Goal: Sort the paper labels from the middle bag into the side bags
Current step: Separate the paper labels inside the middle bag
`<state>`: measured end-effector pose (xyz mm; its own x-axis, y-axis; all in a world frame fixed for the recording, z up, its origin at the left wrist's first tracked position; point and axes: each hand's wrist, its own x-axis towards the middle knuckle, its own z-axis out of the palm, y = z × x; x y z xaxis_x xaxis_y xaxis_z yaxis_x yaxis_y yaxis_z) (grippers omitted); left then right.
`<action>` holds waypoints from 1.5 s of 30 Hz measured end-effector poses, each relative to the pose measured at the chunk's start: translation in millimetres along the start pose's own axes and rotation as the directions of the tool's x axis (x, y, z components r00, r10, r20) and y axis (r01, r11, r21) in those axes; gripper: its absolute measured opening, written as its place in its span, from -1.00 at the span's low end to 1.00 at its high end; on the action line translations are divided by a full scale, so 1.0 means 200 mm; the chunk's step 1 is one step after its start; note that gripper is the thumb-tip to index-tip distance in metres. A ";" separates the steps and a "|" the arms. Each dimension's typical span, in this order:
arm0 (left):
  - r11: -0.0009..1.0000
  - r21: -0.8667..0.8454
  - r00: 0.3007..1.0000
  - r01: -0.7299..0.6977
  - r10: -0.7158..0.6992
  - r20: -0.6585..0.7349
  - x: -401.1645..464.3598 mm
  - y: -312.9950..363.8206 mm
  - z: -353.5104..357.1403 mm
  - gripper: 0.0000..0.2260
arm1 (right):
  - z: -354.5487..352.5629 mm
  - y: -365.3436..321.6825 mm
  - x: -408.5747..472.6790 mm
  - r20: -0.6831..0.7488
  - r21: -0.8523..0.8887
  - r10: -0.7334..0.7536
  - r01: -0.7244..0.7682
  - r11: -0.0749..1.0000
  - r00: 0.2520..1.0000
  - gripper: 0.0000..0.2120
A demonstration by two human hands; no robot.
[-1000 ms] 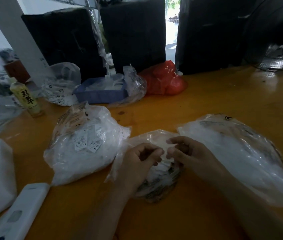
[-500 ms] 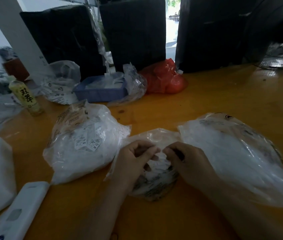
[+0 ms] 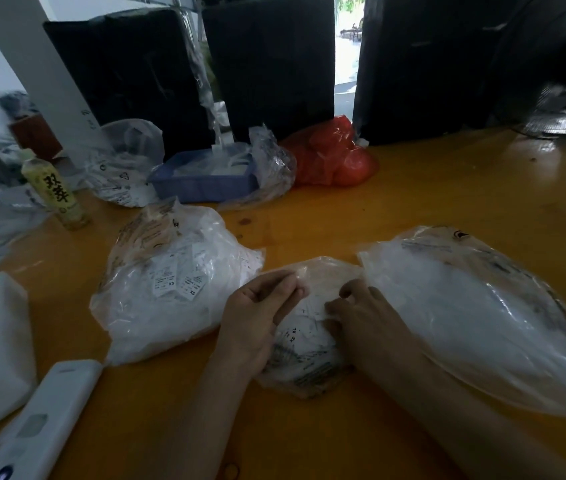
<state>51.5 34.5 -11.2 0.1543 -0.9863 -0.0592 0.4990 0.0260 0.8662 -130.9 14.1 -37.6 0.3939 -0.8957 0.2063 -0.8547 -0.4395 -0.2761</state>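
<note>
Paper labels (image 3: 304, 327) lie in the small middle bag (image 3: 305, 368), which sits between two hands. The left hand (image 3: 257, 317) pinches the bag's top. The right hand (image 3: 364, 317) curls into its opening. Fuller side bags sit at nine o'clock (image 3: 170, 289) and three o'clock (image 3: 475, 317). Farther, at eleven o'clock, stands a blue tray (image 3: 202, 185).

Red bag (image 3: 333, 157), blue tray (image 3: 202, 183), yellow bottle (image 3: 54, 192), perhaps a fan (image 3: 565, 109).

Head view: I look from the wearer's head, forward and down across the orange table (image 3: 447, 209).
Nearness: close over the middle bag (image 3: 309, 358).
Lens: wide-angle, edges bowed.
Shared ground: none, as I have one view.
</note>
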 end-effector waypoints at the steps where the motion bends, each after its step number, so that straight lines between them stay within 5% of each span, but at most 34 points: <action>1: 1.000 0.012 1.000 -0.002 0.002 0.000 0.00 0.00 0.00 -0.87 | 0.00 0.00 0.00 -0.011 0.001 -0.013 0.013 1.000 1.000 -0.68; 9: 0.999 0.040 1.000 0.025 -0.025 0.013 -0.01 -0.01 0.00 -0.86 | -0.05 0.00 -0.02 -0.173 0.296 0.074 -0.020 0.955 0.982 -0.96; 18: 0.997 0.060 0.998 0.053 -0.055 0.023 -0.01 -0.02 0.00 -0.77 | -0.07 0.04 -0.03 -0.198 0.462 0.160 -0.052 0.886 0.967 -0.79; 24: 0.994 0.102 0.999 0.031 -0.032 0.012 -0.01 -0.01 0.00 -0.69 | -0.07 0.04 -0.03 -0.175 0.539 0.178 -0.057 0.841 0.968 -0.85; 31: 0.965 0.257 0.994 0.046 -0.069 0.080 -0.02 -0.01 0.00 -0.80 | -0.09 0.06 -0.03 -0.180 0.663 0.264 -0.081 0.744 0.948 -0.80; 36: 0.981 0.182 0.986 0.073 -0.098 0.134 -0.03 -0.01 0.00 -0.91 | -0.11 0.04 -0.03 -0.238 0.710 0.268 -0.021 0.704 0.934 -0.73; 40: 0.980 0.187 0.987 0.068 -0.094 0.134 -0.03 -0.03 0.01 -0.85 | -0.11 0.03 -0.03 -0.350 0.537 0.082 0.128 0.834 0.933 -0.75; 45: 0.828 0.558 0.968 -0.057 -0.090 0.232 -0.04 -0.05 -0.01 -0.78 | -0.08 0.01 -0.03 -0.205 0.476 -0.046 0.141 0.868 0.978 -0.65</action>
<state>47.8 42.3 -19.8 -0.0939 -0.9954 -0.0201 -0.0717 -0.0134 0.9973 -140.0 19.7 -23.2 0.3554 -0.8416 0.4067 -0.5253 -0.5397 -0.6578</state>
